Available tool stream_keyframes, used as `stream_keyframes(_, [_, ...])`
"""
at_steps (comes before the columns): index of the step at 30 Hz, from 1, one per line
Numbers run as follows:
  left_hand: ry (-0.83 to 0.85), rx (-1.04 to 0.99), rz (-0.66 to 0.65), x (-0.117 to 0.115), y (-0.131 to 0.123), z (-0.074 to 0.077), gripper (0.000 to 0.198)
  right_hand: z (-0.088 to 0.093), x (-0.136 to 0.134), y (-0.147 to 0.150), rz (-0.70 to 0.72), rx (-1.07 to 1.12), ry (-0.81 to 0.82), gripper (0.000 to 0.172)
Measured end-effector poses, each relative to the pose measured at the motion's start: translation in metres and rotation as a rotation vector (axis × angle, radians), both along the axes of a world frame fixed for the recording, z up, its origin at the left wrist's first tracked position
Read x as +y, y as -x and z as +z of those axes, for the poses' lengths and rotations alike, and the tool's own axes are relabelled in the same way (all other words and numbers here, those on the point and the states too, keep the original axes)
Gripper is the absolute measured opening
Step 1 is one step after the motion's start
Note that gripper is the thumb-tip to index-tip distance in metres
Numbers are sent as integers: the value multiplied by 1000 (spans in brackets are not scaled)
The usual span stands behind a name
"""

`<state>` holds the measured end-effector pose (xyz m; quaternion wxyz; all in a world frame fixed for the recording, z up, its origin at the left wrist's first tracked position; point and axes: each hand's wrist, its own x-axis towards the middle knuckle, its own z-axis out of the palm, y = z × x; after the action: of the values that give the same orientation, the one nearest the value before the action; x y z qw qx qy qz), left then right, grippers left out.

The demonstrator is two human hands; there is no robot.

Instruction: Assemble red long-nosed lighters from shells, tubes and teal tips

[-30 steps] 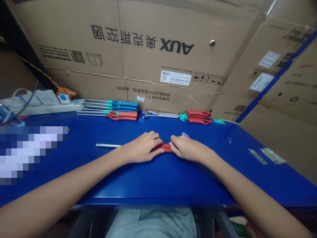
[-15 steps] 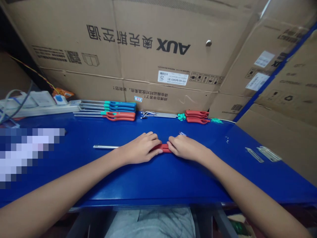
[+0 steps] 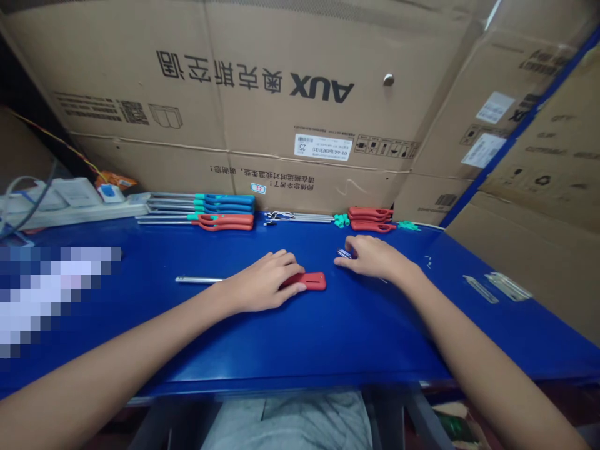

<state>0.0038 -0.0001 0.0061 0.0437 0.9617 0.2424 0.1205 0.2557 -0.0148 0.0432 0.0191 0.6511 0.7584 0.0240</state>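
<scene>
My left hand [image 3: 265,284] lies over a long tool with a red handle [image 3: 309,280] and a thin metal rod [image 3: 197,279] that sticks out to the left; the fingers curl down on the handle and press it to the blue table [image 3: 328,331]. My right hand [image 3: 372,259] rests further back and to the right, fingers bent, its tips on a small shiny metal piece [image 3: 344,253]. The red handle's right end lies free.
At the back edge lie several tools with blue and red handles [image 3: 220,212], a bundle of metal rods [image 3: 300,217], red handles [image 3: 372,220] with small teal caps [image 3: 344,220]. Flat metal strips [image 3: 497,287] lie at the right. Cardboard boxes [image 3: 281,94] wall the back.
My right hand has let go of the red handle and moved back and right to the small metal piece. My left hand stays on the handle.
</scene>
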Motion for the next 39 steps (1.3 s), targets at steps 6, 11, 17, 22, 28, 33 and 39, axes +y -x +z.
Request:
stream_keyframes(6, [22, -2, -9, 0, 0, 2, 37, -6, 6, -7, 47, 130, 117, 19])
stream_keyframes(11, [5, -3, -17, 0, -1, 3, 36, -4, 0, 13, 276, 936, -104, 19])
stream_keyframes(17, [-19, 6, -19, 0, -1, 2, 34, -13, -6, 32, 417, 1310, -253, 28])
stream_keyframes(22, [-34, 17, -13, 0, -1, 0, 34, -24, -3, 31, 438, 1298, -218, 25])
stream_keyframes(28, [-29, 13, -12, 0, -1, 0, 37, -23, -5, 32, 441, 1261, -191, 22])
stream_keyframes(33, [-28, 13, -13, 0, -1, 1, 37, -18, -9, 35, 392, 1238, -229, 25])
stream_keyframes(39, [-34, -6, -22, 1, 0, -1, 40, -12, -15, 31, 374, 1023, -345, 42])
